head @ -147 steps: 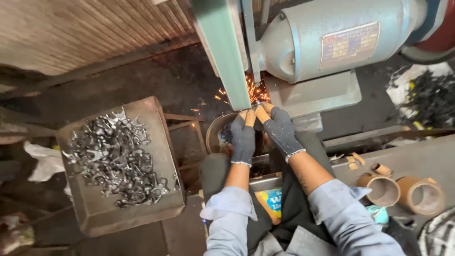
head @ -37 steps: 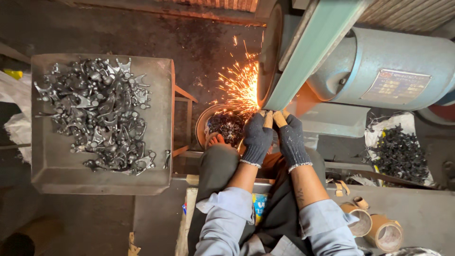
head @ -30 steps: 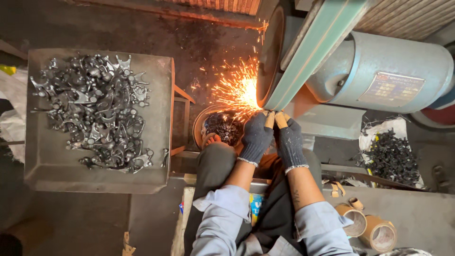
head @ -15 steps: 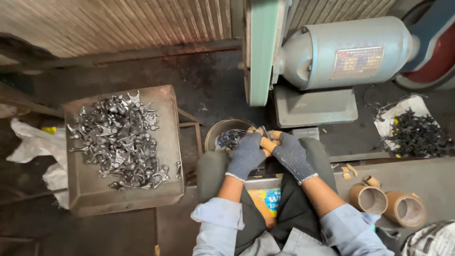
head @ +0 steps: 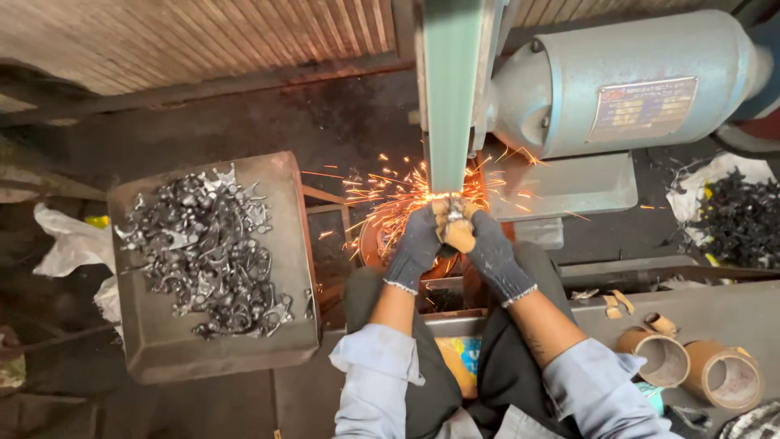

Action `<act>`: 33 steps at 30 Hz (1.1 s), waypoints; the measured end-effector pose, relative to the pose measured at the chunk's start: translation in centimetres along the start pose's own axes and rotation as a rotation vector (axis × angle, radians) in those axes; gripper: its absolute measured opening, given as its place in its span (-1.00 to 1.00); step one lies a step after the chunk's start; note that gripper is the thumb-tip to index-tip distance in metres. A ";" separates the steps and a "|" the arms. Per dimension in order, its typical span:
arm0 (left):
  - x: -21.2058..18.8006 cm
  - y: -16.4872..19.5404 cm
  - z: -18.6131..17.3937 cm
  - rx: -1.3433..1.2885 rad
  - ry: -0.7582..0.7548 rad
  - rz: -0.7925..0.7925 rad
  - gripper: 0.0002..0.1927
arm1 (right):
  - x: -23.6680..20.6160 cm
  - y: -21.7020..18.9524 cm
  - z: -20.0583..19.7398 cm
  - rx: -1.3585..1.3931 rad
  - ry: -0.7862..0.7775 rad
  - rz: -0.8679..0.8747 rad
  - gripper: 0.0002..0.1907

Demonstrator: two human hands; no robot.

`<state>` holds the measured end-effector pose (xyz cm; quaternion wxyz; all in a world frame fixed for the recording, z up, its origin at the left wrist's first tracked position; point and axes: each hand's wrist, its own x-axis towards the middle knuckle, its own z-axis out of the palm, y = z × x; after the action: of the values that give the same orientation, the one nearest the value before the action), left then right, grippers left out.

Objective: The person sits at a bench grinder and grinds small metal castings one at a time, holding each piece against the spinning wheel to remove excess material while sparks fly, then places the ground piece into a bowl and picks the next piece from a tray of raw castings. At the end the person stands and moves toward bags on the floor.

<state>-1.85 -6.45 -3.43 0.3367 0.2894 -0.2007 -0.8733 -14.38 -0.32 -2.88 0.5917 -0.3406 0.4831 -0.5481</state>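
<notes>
Half a second earlier both gloved hands sat low over the round bowl in front of the person's knees, away from the machine, and no sparks flew; now they have risen to the lower end of the green sanding belt (head: 451, 97), and a fan of orange sparks (head: 390, 195) sprays out to the left of the belt's foot. The left hand (head: 416, 248) and the right hand (head: 486, 248) are pressed close together, fingertips meeting, and between them they pinch a small metal piece (head: 453, 210) held right against the belt's lower end. The piece is mostly hidden by the orange-tipped glove fingers and the glare, so its long axis and the way it points cannot be told. The belt itself runs straight up and away from the hands. Just right of the belt sits the grey-blue motor housing (head: 626, 81). Well to the left of the belt stands a metal tray (head: 162, 358) heaped with shiny metal parts (head: 207, 252). Far right of the belt lies a pile of dark parts (head: 739, 219), and below that, cardboard tubes (head: 699, 370) rest on the bench.
</notes>
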 end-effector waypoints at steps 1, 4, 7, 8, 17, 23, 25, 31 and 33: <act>0.1 0.1 -0.2 -0.102 0.031 -0.043 -0.64 | 0.4 0.0 0.1 -0.156 0.060 0.074 -0.47; -0.6 0.7 -0.2 0.413 0.000 0.116 -0.75 | 0.0 -2.1 0.5 -0.284 0.127 0.140 -0.48; -2.5 1.6 0.7 0.249 -0.108 0.008 -0.65 | -2.6 -6.1 0.8 -0.395 0.049 0.021 -0.33; -3.3 1.9 1.1 0.639 -0.137 0.223 -0.59 | -3.7 -7.4 0.7 -0.460 0.011 -0.033 -0.25; -11.7 0.4 7.1 1.266 0.141 0.757 -0.25 | -7.8 -6.8 0.8 0.281 -0.141 0.166 -0.50; -11.0 0.2 6.4 1.348 -0.042 0.849 -0.43 | -8.8 -6.7 -1.7 -0.069 -0.214 0.232 -0.43; -9.0 0.7 5.1 1.086 -0.150 0.441 -0.61 | -7.8 -7.3 -2.3 0.047 -0.404 0.104 -0.32; -1.1 0.9 0.6 0.052 -0.047 0.000 -0.69 | -1.8 -3.8 0.2 0.046 -0.127 -0.017 -0.34; 0.6 0.5 -0.6 0.028 -0.004 -0.087 -0.71 | -0.5 -2.2 0.1 0.082 -0.110 -0.047 -0.42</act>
<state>-1.58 -7.29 -3.79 0.2939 0.3008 -0.2009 -0.8848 -14.93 -0.20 -0.65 0.6180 -0.3569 0.4187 -0.5616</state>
